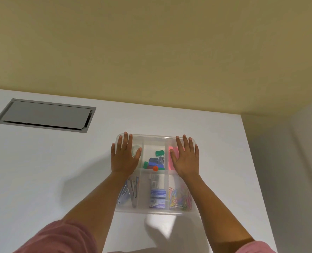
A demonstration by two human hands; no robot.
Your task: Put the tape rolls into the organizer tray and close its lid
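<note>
A clear plastic organizer tray [155, 211] lies on the white table, its transparent lid [154, 138] down over the compartments. My left hand [125, 156] rests flat, fingers spread, on the lid over the far left compartment. A clear tape roll [136, 150] shows through the lid beside that hand's thumb. My right hand [185, 157] lies flat on the lid over the far right compartment, above a pink pad [172, 159]. Neither hand holds anything.
Other compartments hold green and blue clips [156, 160], staple boxes [157, 195], metal clips [128, 191] and coloured paper clips [179, 199]. A grey cable hatch [45, 115] is set into the table at far left. The table's right edge [250, 161] runs close beside the tray.
</note>
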